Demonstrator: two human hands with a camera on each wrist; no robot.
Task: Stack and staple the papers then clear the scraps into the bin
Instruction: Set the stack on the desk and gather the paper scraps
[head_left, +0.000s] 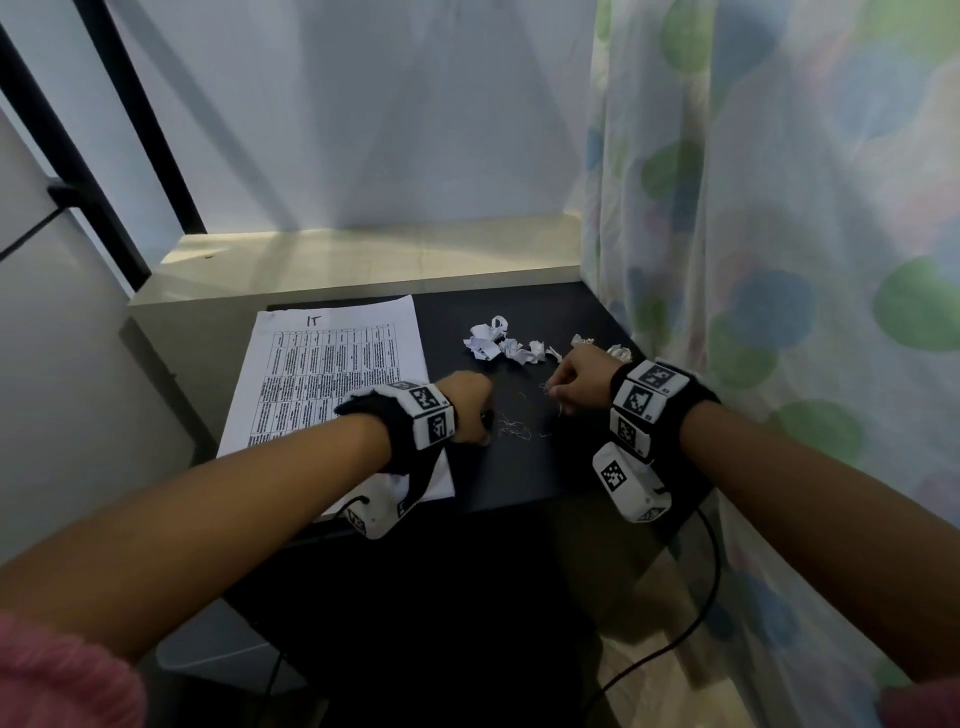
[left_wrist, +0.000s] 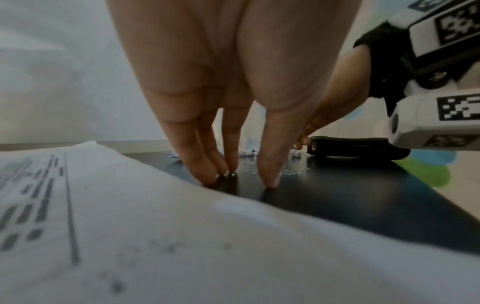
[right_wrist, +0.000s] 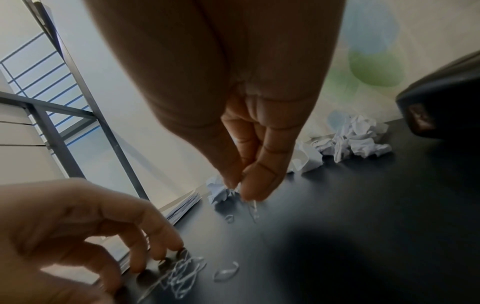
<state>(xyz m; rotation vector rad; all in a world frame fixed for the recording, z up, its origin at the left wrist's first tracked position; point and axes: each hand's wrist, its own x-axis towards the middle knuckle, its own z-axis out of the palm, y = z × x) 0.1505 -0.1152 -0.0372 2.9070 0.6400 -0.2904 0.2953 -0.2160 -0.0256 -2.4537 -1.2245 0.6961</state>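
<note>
my right hand (right_wrist: 249, 164) pinches bent staples (right_wrist: 253, 207) just above the black table (head_left: 519, 467), while my left hand's (head_left: 467, 408) straight fingertips (left_wrist: 270, 181) press beside a loose staple pile (right_wrist: 182, 275).

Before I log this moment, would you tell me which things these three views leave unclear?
- Bin: in no view, so its place is unknown.
- Staple in the papers: head view, too small; the left forearm covers the near corner.
- Stapler: left wrist view, partly behind the right hand; hidden in the head view.
- Right hand's pinched wire bits: right wrist view, blurred.
- Left hand fingertips: head view, hidden by its knuckles.
</note>
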